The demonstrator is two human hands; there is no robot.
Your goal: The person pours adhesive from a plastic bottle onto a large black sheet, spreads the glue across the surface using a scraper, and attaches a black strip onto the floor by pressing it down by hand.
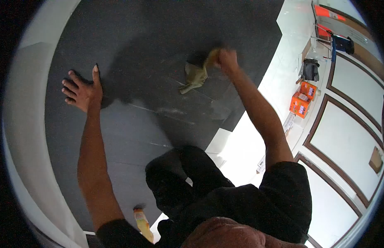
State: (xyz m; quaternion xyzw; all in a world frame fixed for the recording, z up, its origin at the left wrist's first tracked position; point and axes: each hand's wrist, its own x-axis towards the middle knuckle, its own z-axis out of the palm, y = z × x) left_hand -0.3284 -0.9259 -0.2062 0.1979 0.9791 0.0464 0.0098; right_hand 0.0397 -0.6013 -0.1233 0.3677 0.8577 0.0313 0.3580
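My left hand (83,91) lies on the dark grey mat (117,128) with its fingers spread, holding nothing. In my right hand (226,62) is one end of an olive-yellow cloth (194,77); the rest of it trails crumpled to the left, over the mat. The right hand is slightly blurred, and its fingertips are partly hidden. Pale smudges and streaks (171,110) mark the mat between my hands and my knees.
A bottle with a yellowish label (143,225) stands near my left upper arm. White wall or fabric (28,136) borders the mat at left. Across the white floor on the right are orange boxes (300,104), a dark bag (311,69) and brown-framed white panels (340,132).
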